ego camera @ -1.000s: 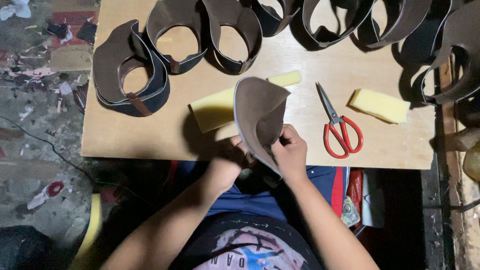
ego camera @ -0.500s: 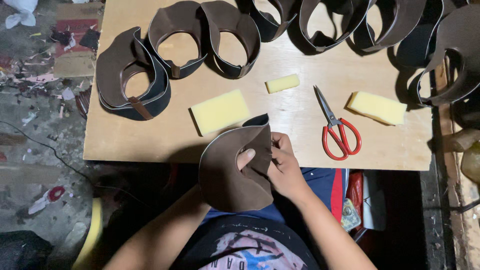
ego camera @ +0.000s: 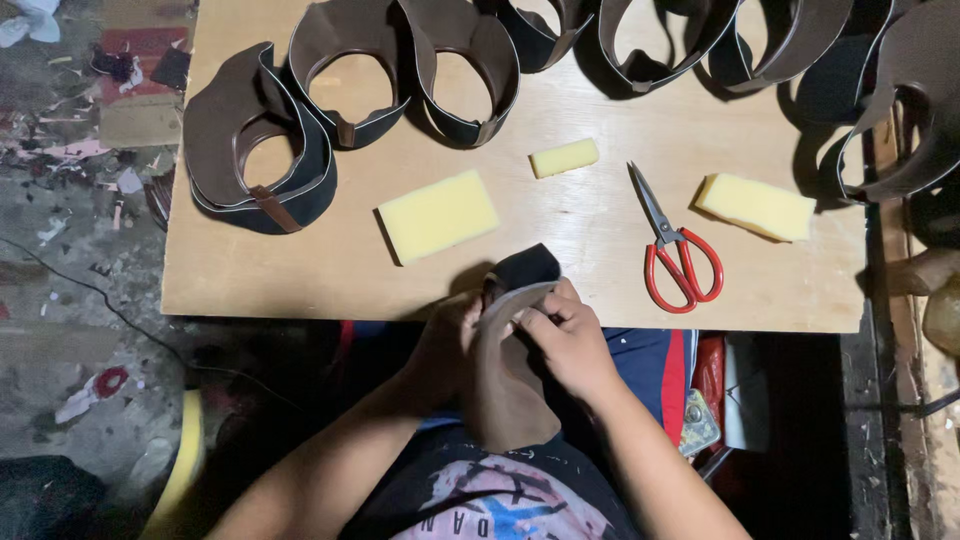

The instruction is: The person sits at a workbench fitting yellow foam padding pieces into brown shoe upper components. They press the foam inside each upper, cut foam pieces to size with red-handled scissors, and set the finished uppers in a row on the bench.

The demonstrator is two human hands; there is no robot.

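The fingers of the right hand curl closed over the upper edge of a brown leather piece, pinching its pale raw rim. The left hand clasps the same piece from the other side, its fingers mostly hidden behind the leather. The piece is soft and matte, bent into a curved fold with a dark lining showing at the top; it hangs just off the near edge of the surface, above the person's lap.

On the pale plywood surface lie a large yellow sponge block, a small yellow sponge strip and a third yellow sponge to the right, all porous and rectangular. Red-handled scissors lie shut between the strip and the third sponge. Along the far edge stand looped brown leather bands with dark edging, curved into open rings.

To the left, the concrete floor is littered with scraps and a thin black cable.
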